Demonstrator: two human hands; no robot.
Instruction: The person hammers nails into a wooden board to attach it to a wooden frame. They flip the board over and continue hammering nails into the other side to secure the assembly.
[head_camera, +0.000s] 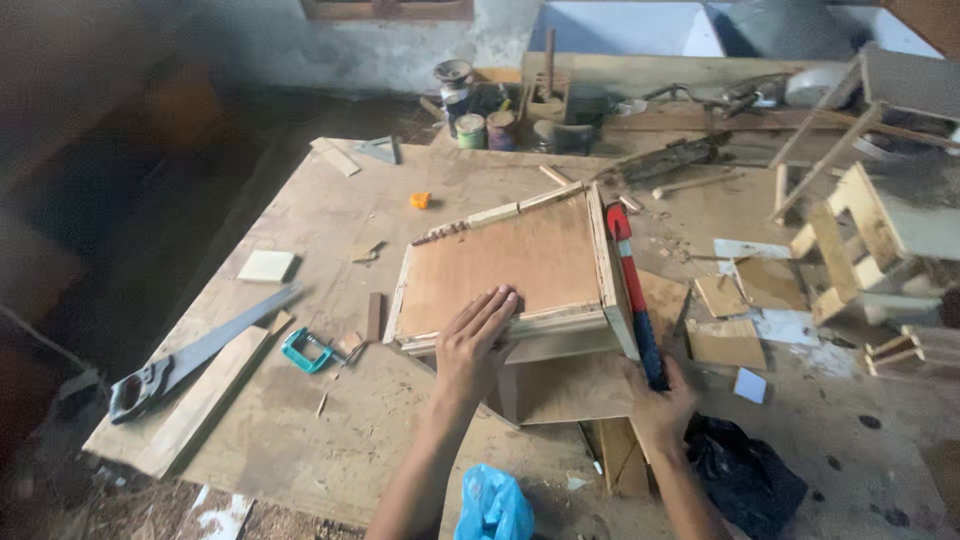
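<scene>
A small wooden box (510, 265) with a plywood top panel stands on the workbench (330, 420). My left hand (475, 345) lies flat on the near edge of that panel, fingers spread. My right hand (655, 400) grips the dark handle end of a bar clamp (632, 295) with a red head. The clamp runs along the right side of the box.
A hand saw (190, 355) and a plank lie at the left, a teal C-clamp (305, 350) beside them. Paint cans (485, 128) stand at the back. Wooden frames (860, 240) crowd the right. A blue bag (492, 505) and a black bag (745, 475) sit near me.
</scene>
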